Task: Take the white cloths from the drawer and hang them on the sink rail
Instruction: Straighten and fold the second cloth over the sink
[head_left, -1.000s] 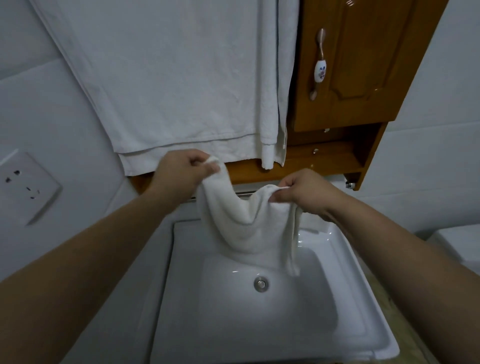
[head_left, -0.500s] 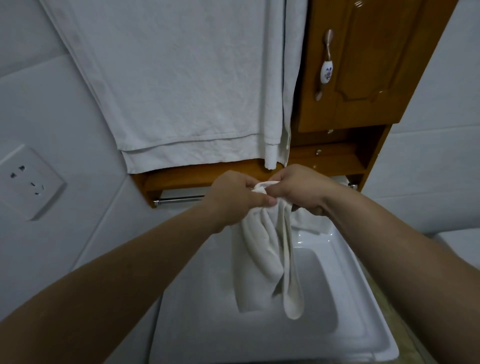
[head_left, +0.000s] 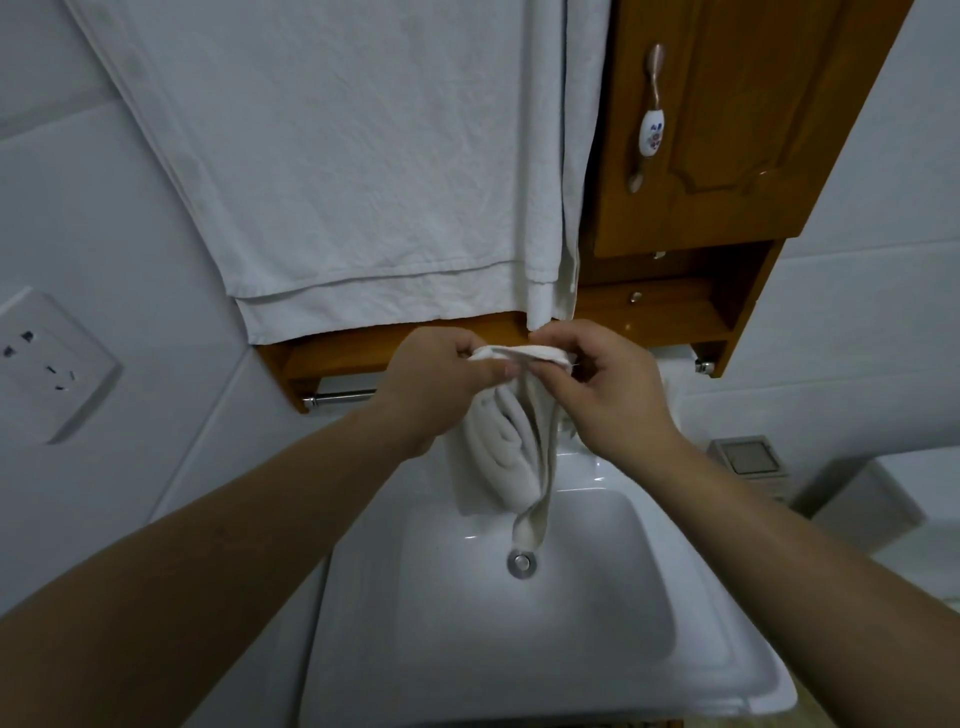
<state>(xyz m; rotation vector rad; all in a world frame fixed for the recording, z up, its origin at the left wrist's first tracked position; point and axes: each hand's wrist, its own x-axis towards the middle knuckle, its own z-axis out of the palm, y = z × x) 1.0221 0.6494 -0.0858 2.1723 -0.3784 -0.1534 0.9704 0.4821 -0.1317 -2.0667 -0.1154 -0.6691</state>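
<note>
A small white cloth hangs folded over the white sink, its lower tip just above the drain. My left hand pinches its top edge from the left. My right hand pinches the same edge from the right, so both hands meet at the top of the cloth. The chrome rail runs under the wooden shelf behind my hands; only its left end and its right bracket show.
A large white towel hangs on the wall above the shelf. A wooden cabinet with a handle is at the upper right. A wall socket is at the left. A grey bin stands at the right.
My hands have come together from a spread hold, gathering the cloth into a narrow hanging fold, and have risen closer to the rail.
</note>
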